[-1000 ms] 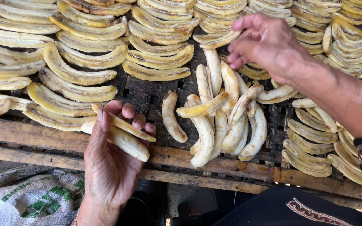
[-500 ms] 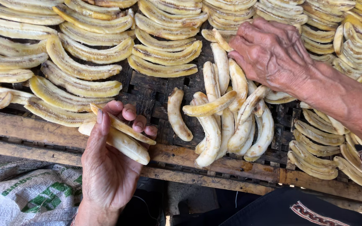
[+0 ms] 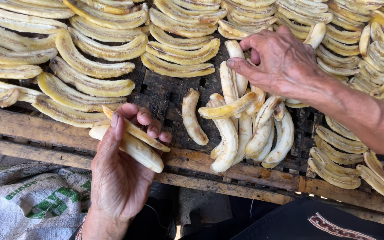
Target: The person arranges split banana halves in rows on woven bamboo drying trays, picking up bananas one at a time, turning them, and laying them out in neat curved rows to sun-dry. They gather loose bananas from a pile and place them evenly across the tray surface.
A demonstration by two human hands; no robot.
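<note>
The left hand (image 3: 118,178) is held palm-up over the near edge of the drying rack (image 3: 36,129). Its thumb and curled fingers are closed around two peeled bananas (image 3: 132,144): a thicker pale piece lying across the palm and a thinner yellow slice stacked on top. Both pieces overhang the wooden rail (image 3: 227,178) of the rack's near edge.

The right hand (image 3: 281,62) rests, fingers spread and pointing left, on the upper end of a loose pile of peeled bananas (image 3: 245,129) near the middle of the rack. Its fingertips touch one upright pale banana (image 3: 234,71); whether anything is pinched under the palm cannot be told. A single banana (image 3: 194,118) lies apart, just left of the pile.

Flattened banana slices (image 3: 90,66) lie in overlapping rows toward the far, left and right edges. A printed woven sack (image 3: 27,204) lies below the near left corner.

Risk assessment:
- The stacked pair in the left hand is held loosely; the upper slice could slide off and drop past the near rail onto the sack.
- Pressure from the right hand could shift the pile, rolling pieces onto the ordered rows.
- Soft flesh may bruise or break under a firm squeeze.
</note>
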